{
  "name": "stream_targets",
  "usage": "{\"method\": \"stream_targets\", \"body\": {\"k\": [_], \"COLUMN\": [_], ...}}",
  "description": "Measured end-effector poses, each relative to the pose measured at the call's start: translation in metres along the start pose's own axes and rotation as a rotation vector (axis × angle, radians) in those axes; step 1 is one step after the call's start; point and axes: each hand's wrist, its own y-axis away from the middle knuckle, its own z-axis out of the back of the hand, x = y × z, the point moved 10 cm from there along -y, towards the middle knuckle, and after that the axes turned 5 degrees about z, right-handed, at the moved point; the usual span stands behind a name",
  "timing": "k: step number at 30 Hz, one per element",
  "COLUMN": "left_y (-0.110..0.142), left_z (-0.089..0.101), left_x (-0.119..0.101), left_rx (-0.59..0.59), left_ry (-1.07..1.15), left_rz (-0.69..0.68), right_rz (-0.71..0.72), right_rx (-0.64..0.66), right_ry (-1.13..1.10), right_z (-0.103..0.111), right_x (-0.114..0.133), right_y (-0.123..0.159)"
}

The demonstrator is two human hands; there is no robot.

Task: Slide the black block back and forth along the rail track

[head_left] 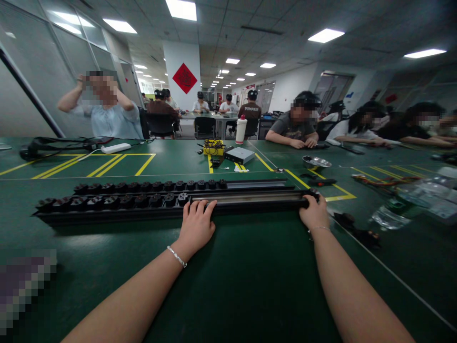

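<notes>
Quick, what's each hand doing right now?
Left hand: open, fingers laid over the near black rail.
Right hand: at the rail's right end; whether it grips anything cannot be told.

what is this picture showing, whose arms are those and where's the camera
No machine here: those are a person's own bare arms, and the one picture comes from a camera worn on that person's head, looking forward and down.

On the green table lie two long black rails, side by side. Each carries a row of small black parts along its left portion. The left hand lies on the near rail, by the last part in its row; the right hand is at that rail's right end. Whether it grips something small there is hard to tell.

Behind the far rail are a grey box, a white bottle and a metal bowl. Other people sit across the table.
</notes>
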Motion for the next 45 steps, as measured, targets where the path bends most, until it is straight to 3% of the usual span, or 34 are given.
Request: {"method": "stream_targets", "body": {"k": [29,45], "left_y": [0.0,0.0], "left_z": [0.001,-0.002], "left_x": [0.0,0.001], "left_rx": [-0.003,0.001], "left_ry": [0.005,0.0], "left_rz": [-0.003,-0.001], "right_rz": [-0.066,-0.172], "right_rx": [0.015,0.051], "right_ry": [-0.037,-0.094], "right_z": [0.0,-0.002], "right_x": [-0.007,-0.015], "right_y": [0.001,0.002]}}
